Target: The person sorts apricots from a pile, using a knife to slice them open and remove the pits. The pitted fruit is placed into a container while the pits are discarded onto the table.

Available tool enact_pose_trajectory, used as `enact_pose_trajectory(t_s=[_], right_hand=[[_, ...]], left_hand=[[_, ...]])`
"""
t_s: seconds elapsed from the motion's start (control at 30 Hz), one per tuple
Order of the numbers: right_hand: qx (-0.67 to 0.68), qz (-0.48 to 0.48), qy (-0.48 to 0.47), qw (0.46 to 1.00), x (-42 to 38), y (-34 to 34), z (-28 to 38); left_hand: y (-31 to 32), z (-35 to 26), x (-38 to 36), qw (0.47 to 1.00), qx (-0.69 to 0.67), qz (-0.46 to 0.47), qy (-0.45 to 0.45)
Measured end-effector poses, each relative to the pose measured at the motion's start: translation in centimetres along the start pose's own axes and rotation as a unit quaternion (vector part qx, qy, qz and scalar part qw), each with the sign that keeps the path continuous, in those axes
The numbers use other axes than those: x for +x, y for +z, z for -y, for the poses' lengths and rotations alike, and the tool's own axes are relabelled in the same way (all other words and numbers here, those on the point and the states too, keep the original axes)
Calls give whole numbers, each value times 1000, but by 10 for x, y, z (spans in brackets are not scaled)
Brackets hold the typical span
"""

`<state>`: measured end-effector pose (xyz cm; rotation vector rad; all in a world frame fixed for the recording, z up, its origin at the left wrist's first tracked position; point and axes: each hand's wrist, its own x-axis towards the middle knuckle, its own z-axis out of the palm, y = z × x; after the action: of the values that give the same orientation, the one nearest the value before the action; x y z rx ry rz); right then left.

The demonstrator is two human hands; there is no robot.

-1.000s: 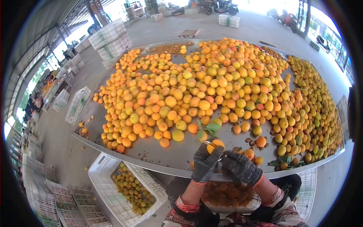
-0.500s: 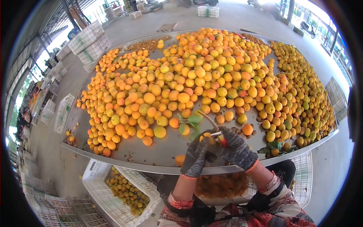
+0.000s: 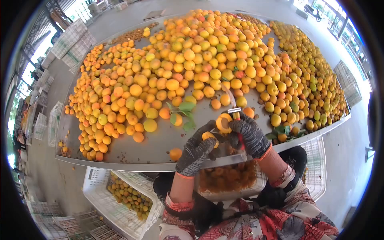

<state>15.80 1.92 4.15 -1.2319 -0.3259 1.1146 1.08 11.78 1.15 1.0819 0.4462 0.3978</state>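
Both of my hands wear grey knit gloves and are close together above the table's near edge. My left hand [image 3: 195,151] is closed on an apricot half [image 3: 210,138], its cut side partly showing. In my right hand [image 3: 251,135] is a curved knife [image 3: 231,98] with a red handle and metal collar, its thin blade pointing away from me. A second apricot half [image 3: 223,123], hollow side visible, sits at the right fingertips between the hands. A loose apricot [image 3: 175,154] lies left of my left hand, near a leafy sprig [image 3: 187,107].
A large heap of apricots [image 3: 188,60] covers much of the metal table [image 3: 120,166]. Below its near edge are a white crate of apricots [image 3: 95,191], a container of orange pieces [image 3: 228,178] and another crate [image 3: 317,168]. Stacked crates [image 3: 72,40] stand at far left.
The apricot between my hands has come apart into two halves. My left hand has moved slightly left and down with one half. The view has shifted, with the table sitting higher and further left.
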Motion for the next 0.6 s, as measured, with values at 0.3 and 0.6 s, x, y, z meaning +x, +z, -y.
enact_pose_trajectory(t_s=[0.3, 0.6], right_hand=[[-29, -60, -36, 997, -35, -39, 5], [62, 16, 29, 998, -46, -15, -4]], left_hand=[[10, 9, -7, 951, 192, 239, -37], [21, 10, -4, 989, 82, 41, 114]])
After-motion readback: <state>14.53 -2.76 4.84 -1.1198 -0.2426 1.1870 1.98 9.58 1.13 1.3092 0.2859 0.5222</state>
